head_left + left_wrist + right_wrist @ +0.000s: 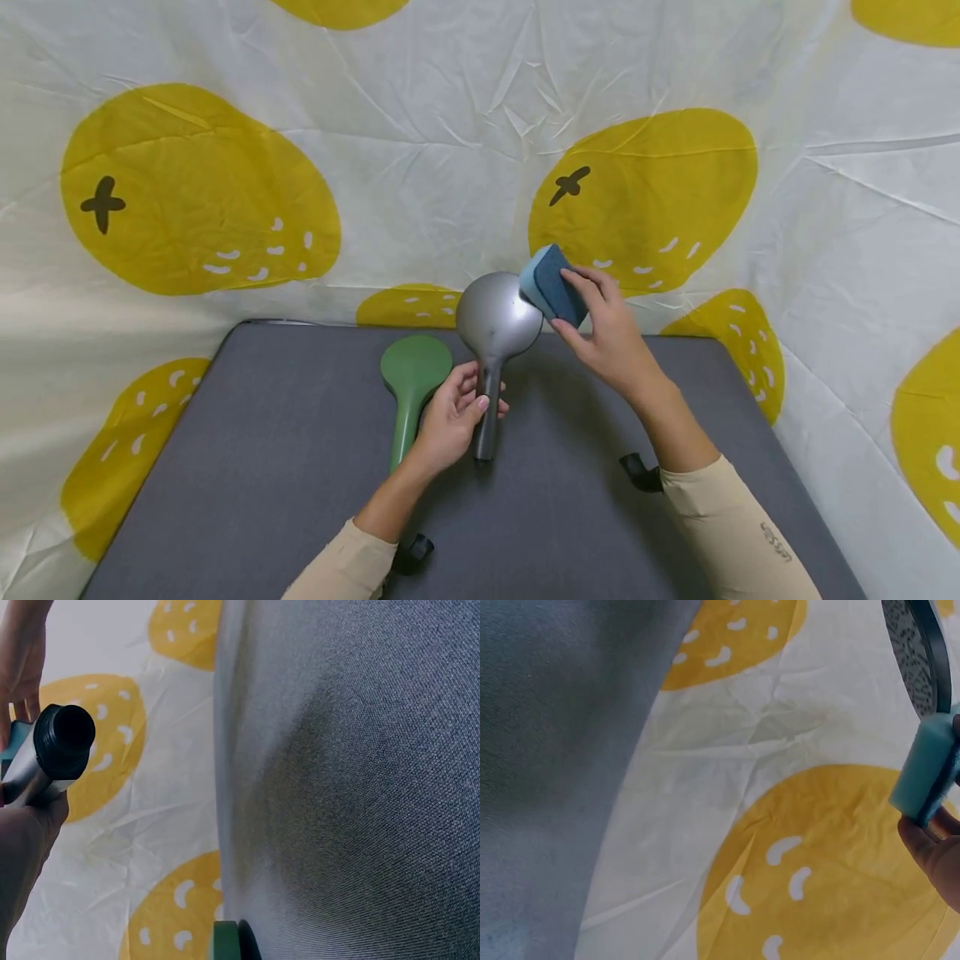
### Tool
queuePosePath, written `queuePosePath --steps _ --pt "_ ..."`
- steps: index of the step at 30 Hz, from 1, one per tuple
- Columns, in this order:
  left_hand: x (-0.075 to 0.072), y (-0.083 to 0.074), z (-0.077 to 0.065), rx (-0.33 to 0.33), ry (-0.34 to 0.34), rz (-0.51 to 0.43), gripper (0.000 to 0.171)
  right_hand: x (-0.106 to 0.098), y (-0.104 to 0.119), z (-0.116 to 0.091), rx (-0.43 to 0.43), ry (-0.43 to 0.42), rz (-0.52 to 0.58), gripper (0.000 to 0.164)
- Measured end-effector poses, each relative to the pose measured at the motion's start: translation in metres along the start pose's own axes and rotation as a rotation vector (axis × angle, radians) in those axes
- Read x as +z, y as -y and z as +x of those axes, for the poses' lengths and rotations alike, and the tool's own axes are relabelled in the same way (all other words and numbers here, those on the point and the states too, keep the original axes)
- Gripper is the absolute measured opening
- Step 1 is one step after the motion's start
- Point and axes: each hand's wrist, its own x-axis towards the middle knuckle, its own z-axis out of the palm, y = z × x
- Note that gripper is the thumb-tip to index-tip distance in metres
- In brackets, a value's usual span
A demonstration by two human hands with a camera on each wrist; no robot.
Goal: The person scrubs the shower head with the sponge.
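My left hand (452, 419) grips the dark handle of a silver shower head (498, 312), held up with its smooth back towards the head camera. The handle's open threaded end (73, 729) shows in the left wrist view. With fingers and thumb my right hand (611, 333) pinches a sponge (557, 287), light blue with a dark blue layer. The sponge's light side touches the right edge of the shower head. In the right wrist view, the sponge (924, 769) meets the rim beside the speckled face (919, 656). A green shower head (416, 367) lies beside my left hand.
A dark grey table (300, 467) lies beneath both hands. Behind it hangs a white curtain (435, 167) with large yellow fruit prints. A black strap piece (639, 472) shows by the right forearm, another black piece (414, 554) by the left.
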Motion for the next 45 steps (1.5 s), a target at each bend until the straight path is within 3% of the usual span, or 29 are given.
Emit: queuePosePath --steps 8,15,26,33,38,41,45 --pt "0.002 -0.001 -0.002 0.012 0.002 0.0 0.043 0.016 0.011 -0.02 -0.057 -0.058 0.019 0.073" --pt "0.006 -0.004 -0.001 -0.008 -0.013 -0.024 0.04 0.037 0.025 -0.039 -0.176 -0.11 -0.043 0.078" --pt "0.011 -0.006 0.005 -0.035 -0.047 -0.047 0.042 0.059 0.036 -0.057 -0.271 -0.088 -0.128 0.068" --pt "0.014 -0.007 0.008 -0.057 -0.052 -0.03 0.052 0.058 0.029 -0.052 -0.281 -0.112 -0.116 0.066" --pt "0.011 -0.008 0.01 -0.058 -0.039 -0.049 0.05 0.05 0.021 -0.044 -0.271 -0.137 -0.082 0.054" --pt "0.009 -0.008 0.011 -0.055 -0.016 -0.072 0.045 0.041 0.017 -0.038 -0.239 -0.14 -0.036 0.057" --pt "0.007 -0.007 0.011 -0.05 0.006 -0.087 0.041 0.027 0.013 -0.029 -0.194 -0.127 0.018 0.072"
